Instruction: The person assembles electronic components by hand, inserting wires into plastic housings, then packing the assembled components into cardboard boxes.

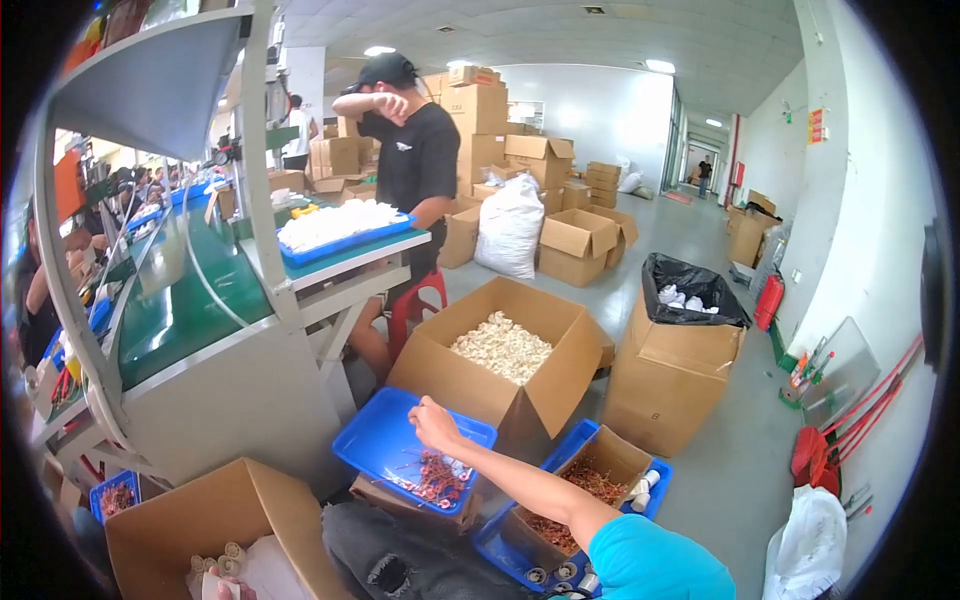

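Observation:
My right hand is above a blue tray, its fingers pinched together; anything between them is too small to make out. At the tray's near end lies a heap of small red-and-white wired parts. My left hand shows only partly at the lower edge, inside an open cardboard box. Its fingers are round a white cylindrical part. Several similar cream round parts lie beside it in the box.
A large carton of cream pieces stands beyond the tray. To the right are a smaller box of reddish wired parts and a carton lined with a black bag. A co-worker is beside the green conveyor bench.

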### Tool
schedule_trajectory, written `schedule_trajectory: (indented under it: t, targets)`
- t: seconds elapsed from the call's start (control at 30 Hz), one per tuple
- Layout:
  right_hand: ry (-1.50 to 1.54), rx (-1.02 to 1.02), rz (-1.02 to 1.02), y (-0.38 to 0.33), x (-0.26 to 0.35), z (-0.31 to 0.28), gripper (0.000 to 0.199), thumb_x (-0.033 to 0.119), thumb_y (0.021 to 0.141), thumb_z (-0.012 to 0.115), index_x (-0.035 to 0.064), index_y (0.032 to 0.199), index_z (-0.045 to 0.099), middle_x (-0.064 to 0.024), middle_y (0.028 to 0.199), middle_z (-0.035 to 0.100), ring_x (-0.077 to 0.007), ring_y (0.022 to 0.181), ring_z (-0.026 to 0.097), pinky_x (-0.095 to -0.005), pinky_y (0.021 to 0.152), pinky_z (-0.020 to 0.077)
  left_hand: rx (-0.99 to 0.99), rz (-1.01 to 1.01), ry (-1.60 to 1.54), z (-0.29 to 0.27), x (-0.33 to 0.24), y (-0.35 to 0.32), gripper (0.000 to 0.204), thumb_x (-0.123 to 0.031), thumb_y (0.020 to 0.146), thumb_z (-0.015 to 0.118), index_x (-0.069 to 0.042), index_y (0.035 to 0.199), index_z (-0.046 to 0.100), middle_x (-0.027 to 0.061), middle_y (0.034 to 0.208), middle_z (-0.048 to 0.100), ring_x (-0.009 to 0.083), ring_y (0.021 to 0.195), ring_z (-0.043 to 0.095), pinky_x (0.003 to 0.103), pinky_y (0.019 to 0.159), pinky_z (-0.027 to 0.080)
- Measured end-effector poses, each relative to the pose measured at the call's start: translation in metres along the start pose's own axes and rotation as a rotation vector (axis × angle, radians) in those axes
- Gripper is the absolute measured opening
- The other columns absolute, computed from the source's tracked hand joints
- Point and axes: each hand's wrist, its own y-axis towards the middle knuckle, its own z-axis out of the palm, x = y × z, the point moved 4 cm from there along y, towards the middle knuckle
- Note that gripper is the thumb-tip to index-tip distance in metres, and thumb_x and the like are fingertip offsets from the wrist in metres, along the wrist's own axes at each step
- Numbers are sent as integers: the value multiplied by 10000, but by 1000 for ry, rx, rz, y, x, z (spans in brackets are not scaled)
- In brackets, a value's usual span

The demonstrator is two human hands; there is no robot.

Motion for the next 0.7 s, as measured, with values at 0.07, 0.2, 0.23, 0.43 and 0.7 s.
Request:
schedule_trajectory:
  t: [0.07,0.2,0.23,0.43,0.7]
  targets:
    - [-6,-196,-288,-5,22,-14,131,90,844,661,33,955,699,-136,967,625,-344,920,638,-440,805,522,11,152,156,62,-29,-41,441,-213,922,678,-114,1321,520,108,1274,584,238,1107,585,422,892,509]
    - [264,-388,-405,-18,40,-47,111,63,840,656,14,928,704,-133,949,631,-332,899,644,-431,804,522,-187,76,89,93,-30,-52,367,-183,951,626,-66,1285,533,90,1225,606,246,1041,615,376,853,522]
    - [261,-398,-402,-16,34,-47,111,63,840,656,14,928,704,-133,949,631,-332,899,644,-431,804,522,-184,58,153,94,-30,-53,340,-172,947,623,-75,1263,542,80,1198,615,237,1027,623,361,822,522]
    - [221,-273,-297,-3,15,-53,117,76,843,620,-1,827,708,-169,895,633,-350,882,646,-448,808,525,569,-203,5,69,14,6,278,-167,930,631,-122,1194,559,49,1129,635,185,935,627,330,754,506]
    - [489,-373,-435,-23,120,-124,155,11,835,702,-4,986,736,-118,872,676,-187,705,658,-287,617,513,87,182,453,119,-38,-41,447,-200,735,741,5,1110,609,93,923,681,221,909,663,354,769,524]
